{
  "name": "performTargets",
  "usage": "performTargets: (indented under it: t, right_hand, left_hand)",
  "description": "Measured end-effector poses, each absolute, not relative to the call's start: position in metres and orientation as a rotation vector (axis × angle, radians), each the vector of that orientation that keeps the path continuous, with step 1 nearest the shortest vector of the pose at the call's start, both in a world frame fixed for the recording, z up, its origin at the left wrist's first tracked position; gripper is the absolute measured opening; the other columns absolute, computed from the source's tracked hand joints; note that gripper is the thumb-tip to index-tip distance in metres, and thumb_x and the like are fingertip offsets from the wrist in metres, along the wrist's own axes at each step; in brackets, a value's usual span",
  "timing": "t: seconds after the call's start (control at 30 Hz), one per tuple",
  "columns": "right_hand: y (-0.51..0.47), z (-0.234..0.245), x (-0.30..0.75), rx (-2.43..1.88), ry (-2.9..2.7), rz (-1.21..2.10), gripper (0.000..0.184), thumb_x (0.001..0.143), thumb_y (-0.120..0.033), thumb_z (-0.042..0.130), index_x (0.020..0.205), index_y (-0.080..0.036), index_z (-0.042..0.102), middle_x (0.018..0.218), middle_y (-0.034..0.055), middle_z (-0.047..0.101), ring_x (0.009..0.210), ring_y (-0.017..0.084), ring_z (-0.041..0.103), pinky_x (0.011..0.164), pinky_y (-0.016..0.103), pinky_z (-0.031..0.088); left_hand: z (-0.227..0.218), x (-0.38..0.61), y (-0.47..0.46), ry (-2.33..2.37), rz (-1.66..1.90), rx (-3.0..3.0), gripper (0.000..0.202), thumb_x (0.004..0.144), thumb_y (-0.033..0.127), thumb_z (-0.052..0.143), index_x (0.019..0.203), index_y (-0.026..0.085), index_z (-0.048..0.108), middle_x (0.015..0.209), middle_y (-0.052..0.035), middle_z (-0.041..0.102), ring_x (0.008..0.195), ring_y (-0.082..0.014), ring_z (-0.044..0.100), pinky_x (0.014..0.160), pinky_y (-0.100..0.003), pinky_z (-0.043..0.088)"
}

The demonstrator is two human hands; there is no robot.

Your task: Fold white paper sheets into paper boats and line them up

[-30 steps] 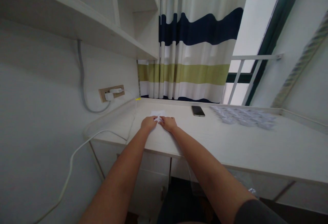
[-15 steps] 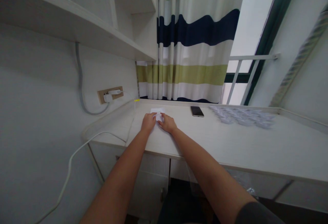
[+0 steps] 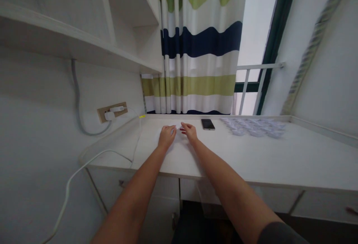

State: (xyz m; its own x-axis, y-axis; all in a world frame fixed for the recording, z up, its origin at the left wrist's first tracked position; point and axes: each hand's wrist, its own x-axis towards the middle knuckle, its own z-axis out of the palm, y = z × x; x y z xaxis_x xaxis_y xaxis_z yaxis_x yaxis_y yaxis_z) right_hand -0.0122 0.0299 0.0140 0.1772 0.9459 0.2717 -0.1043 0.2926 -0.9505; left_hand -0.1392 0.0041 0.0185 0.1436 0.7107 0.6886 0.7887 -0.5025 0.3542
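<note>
At six o'clock, nearest, a white cabinet (image 3: 162, 212) under the desk (image 3: 251, 158) is closed, its contents hidden. On the desktop, the left hand (image 3: 167, 136) and right hand (image 3: 189, 131) sit slightly apart with bent fingers, the right toward three o'clock of the left. White paper (image 3: 178, 127) lies between their fingertips; pale on pale, it is too faint to tell whether either hand is clamped on it. At three o'clock from them lies a phone (image 3: 207, 124), then rows of folded white pieces (image 3: 253, 127). Near ten o'clock, a wall socket (image 3: 112, 111) holds two white plugs. Above, toward eleven, an open-fronted shelf (image 3: 123, 56) shows bare compartment walls. At twelve hangs a striped curtain (image 3: 201, 65).
</note>
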Motion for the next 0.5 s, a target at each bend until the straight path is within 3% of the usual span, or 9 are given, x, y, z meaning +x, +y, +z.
performTargets:
  t: [0.1, 0.23, 0.37, 0.5]
  right_hand:
    - [0.027, 0.022, 0.028, -0.974, -1.022, 0.944, 0.034, 0.071, -0.046, 0.056, 0.071, -0.012, 0.061, 0.065, 0.0057, 0.061, 0.064, 0.013, 0.058, 0.057, 0.024, 0.051]
    - [0.017, 0.018, 0.094, -1.142, -1.082, 0.768, 0.019, 0.06, -0.026, 0.065, 0.072, -0.012, 0.063, 0.056, 0.0002, 0.057, 0.054, 0.01, 0.053, 0.054, 0.023, 0.047]
    - [-0.005, 0.003, 0.16, -1.331, -1.086, 0.585, 0.031, 0.056, -0.021, 0.062, 0.086, -0.014, 0.06, 0.053, -0.0045, 0.055, 0.047, 0.008, 0.05, 0.051, 0.022, 0.043]
    - [-0.029, -0.009, 0.2, -1.35, -1.005, 0.569, 0.042, 0.054, -0.019, 0.062, 0.096, -0.015, 0.054, 0.055, -0.0055, 0.054, 0.046, 0.009, 0.049, 0.048, 0.022, 0.042]
  left_hand:
    - [0.02, -0.107, 0.004, -1.524, -1.407, -2.313, 0.033, 0.085, 0.027, 0.037, 0.103, 0.017, 0.062, 0.102, -0.0054, 0.064, 0.097, -0.0177, 0.051, 0.091, -0.031, 0.038]
    - [0.018, -0.054, -0.001, -1.417, -1.418, -2.418, 0.03, 0.082, 0.023, 0.041, 0.101, 0.015, 0.063, 0.101, -0.0067, 0.065, 0.098, -0.018, 0.051, 0.092, -0.031, 0.037]
    - [0.011, 0.004, -0.012, -1.239, -1.345, -2.65, 0.029, 0.076, 0.013, 0.047, 0.099, 0.016, 0.063, 0.101, -0.007, 0.064, 0.101, -0.0186, 0.051, 0.094, -0.033, 0.036]
    - [0.006, 0.047, -0.015, -1.457, -1.651, -2.637, 0.032, 0.07, 0.008, 0.052, 0.1, 0.014, 0.061, 0.106, -0.0091, 0.06, 0.098, -0.0181, 0.053, 0.092, -0.033, 0.039]
